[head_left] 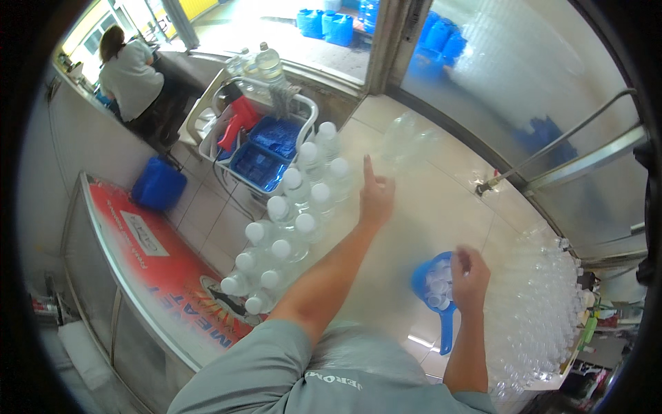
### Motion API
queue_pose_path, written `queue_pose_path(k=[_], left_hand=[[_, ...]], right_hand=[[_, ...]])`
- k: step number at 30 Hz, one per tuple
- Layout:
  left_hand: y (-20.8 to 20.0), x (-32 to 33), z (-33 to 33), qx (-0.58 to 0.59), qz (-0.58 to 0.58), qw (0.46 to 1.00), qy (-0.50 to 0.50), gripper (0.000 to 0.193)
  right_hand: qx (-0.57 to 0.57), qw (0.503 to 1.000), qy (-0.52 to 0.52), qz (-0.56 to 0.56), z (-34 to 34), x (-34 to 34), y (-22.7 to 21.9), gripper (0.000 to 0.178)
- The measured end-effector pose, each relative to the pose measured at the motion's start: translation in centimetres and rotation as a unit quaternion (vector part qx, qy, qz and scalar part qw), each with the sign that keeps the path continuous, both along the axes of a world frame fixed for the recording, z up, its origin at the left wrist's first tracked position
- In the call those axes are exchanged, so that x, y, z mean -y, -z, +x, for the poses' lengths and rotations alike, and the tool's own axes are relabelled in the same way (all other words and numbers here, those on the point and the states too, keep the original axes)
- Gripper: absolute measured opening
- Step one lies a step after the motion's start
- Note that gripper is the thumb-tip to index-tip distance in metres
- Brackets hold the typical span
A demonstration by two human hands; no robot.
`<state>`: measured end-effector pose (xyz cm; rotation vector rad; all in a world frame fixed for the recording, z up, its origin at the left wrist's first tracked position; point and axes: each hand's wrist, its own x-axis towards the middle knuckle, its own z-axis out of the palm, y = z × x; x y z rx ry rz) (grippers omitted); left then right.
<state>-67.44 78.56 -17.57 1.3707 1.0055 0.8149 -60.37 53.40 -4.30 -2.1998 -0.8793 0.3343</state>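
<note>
My left hand (376,199) reaches forward with its index finger stretched out and the other fingers curled; nothing shows in it. Just left of it stand rows of clear plastic bottles (321,196) with white caps. A few uncapped clear bottles (402,141) lie or stand beyond the fingertip, faint against the pale surface. On the right, my right hand (472,270) is over the edge of a blue dipper (447,331), its fingers curled together and slightly blurred. Loose white caps (438,284) fill the dipper. Whether the right fingers hold a cap is hidden.
Many clear empty bottles (527,317) are massed at the right. A metal pipe with a fitting (486,186) juts in from the glass door. Beyond the capped bottles stands a cart (308,110) with blue baskets. A red-topped chest (148,255) is at left; a person (132,83) is farther back.
</note>
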Motion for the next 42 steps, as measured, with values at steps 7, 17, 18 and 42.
queue_pose_path(k=[7,17,18,42], left_hand=[[-8.0,-5.4,5.7,-0.106,0.095,0.989,-0.034,0.086],[-5.1,-7.0,8.5,-0.146,0.221,0.960,-0.090,0.052],[-4.7,-6.1,8.2,-0.158,0.198,0.964,-0.086,0.051],[-4.9,14.7,-15.5,-0.032,0.312,0.936,0.159,0.054]], right_hand=[[0.092,0.958,-0.124,-0.241,-1.9,5.4,0.2,0.036],[0.108,0.977,-0.093,-0.161,-1.4,6.2,3.8,0.021],[0.141,0.974,-0.110,-0.140,-1.3,6.1,3.7,0.018],[0.015,0.964,-0.266,-0.021,-8.2,-0.6,-2.9,0.039]])
